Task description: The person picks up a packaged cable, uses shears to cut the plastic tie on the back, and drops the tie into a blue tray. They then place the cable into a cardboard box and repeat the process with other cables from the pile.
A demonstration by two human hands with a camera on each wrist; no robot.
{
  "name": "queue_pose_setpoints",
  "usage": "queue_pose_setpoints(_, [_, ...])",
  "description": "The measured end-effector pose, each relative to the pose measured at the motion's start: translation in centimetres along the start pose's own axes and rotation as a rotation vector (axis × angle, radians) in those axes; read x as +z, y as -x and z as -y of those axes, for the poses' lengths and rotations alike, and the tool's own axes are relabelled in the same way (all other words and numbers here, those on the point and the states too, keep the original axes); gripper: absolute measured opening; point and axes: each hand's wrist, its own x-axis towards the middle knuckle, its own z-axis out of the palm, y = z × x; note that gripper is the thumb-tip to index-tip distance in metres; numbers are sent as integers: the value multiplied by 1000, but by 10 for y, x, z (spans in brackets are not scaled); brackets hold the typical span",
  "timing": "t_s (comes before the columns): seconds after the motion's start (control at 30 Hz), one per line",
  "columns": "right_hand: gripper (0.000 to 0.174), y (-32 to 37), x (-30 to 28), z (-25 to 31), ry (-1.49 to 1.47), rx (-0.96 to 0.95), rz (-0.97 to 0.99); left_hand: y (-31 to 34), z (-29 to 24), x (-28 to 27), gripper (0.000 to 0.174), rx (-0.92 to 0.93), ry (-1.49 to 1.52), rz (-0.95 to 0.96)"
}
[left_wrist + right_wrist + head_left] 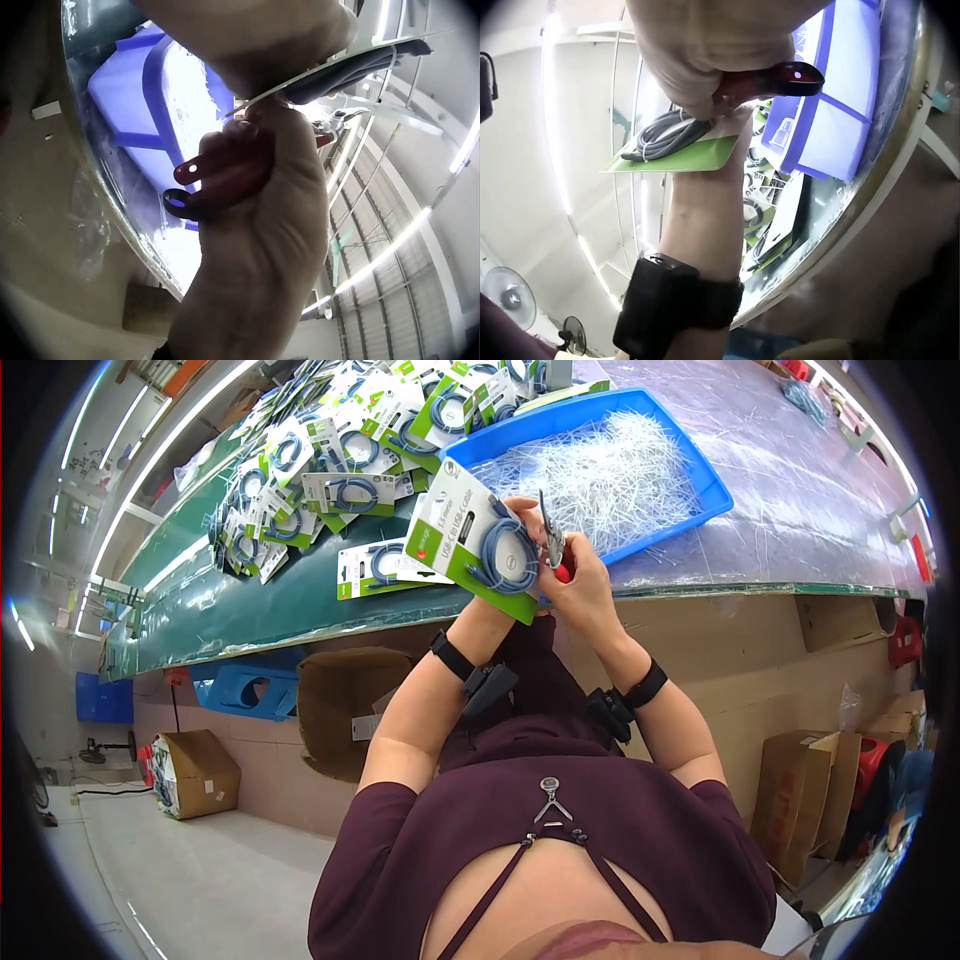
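Observation:
In the head view the left hand [524, 512] grips a green and white card [452, 532] with a coiled grey-blue cable [508, 556] tied on its front. Close beside it, the right hand [583, 585] holds a small cutting tool [552, 540] with metal jaws and red handles, its tip pointing up by the cable coil. The left wrist view shows the right hand [281, 172] curled round the red handles [236, 176]. Seen from the right wrist, the card [705, 155] lies tilted in the left hand, which it partly hides.
A blue tray [715, 495] of thin clear-white strips stands on the bench behind the hands. Many carded cables [355, 492] are heaped at the back left, and one card [372, 568] lies near the bench's front edge. Cardboard boxes [345, 700] stand below.

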Motion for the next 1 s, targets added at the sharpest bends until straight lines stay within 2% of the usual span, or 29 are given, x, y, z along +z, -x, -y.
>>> queue_pose_setpoints(0.1, [29,3,5,-1,73,-71,-9,8,-2,-14,35,43,-31,-18])
queue_pose_setpoints(0.2, [30,-12,9,-4,338,-418,-74,12,-40,-23,33,103,97,-62])
queue_pose_setpoints(0.27, [30,-35,-2,-15,392,-419,-72,20,-92,-27,30,169,-52,-66])
queue_pose_setpoints(0.33, [28,-63,-22,-33,536,-371,-108,50,-153,-45,29,126,-136,-108])
queue_pose_setpoints(0.4, [28,-95,-51,-54,705,-269,-204,105,-211,-96,32,58,-328,-209])
queue_pose_setpoints(0.47, [30,-108,-83,-72,820,-190,-283,179,-256,-144,32,42,-476,-494])
queue_pose_setpoints(0.53, [33,-115,-106,-86,797,-225,-319,257,-306,-195,31,-122,-898,-764])
queue_pose_setpoints(0.57, [35,-112,-111,-92,740,-276,-326,275,-311,-189,31,-115,-916,-783])
queue_pose_setpoints(0.63, [37,-101,-111,-84,677,-151,-308,304,-317,-170,30,-491,-1762,-978])
queue_pose_setpoints(0.67, [36,-91,-109,-75,630,-145,-305,313,-313,-169,30,-486,-1772,-1006])
queue_pose_setpoints(0.73, [34,-66,-109,-66,556,-163,-292,318,-290,-173,34,-886,-2379,-895])
queue_pose_setpoints(0.8, [33,-45,-110,-52,520,-191,-291,287,-274,-169,44,-334,-2317,-517])
queue_pose_setpoints(0.87, [30,-22,-109,-26,351,-62,-234,215,-249,-137,51,-121,-2233,-278])
queue_pose_setpoints(0.93, [30,-10,-113,-21,346,-53,-209,153,-222,-104,58,-116,-2116,-41])
queue_pose_setpoints(1.0, [30,-3,-116,-17,316,-35,-187,106,-198,-87,77,-178,-2213,233])
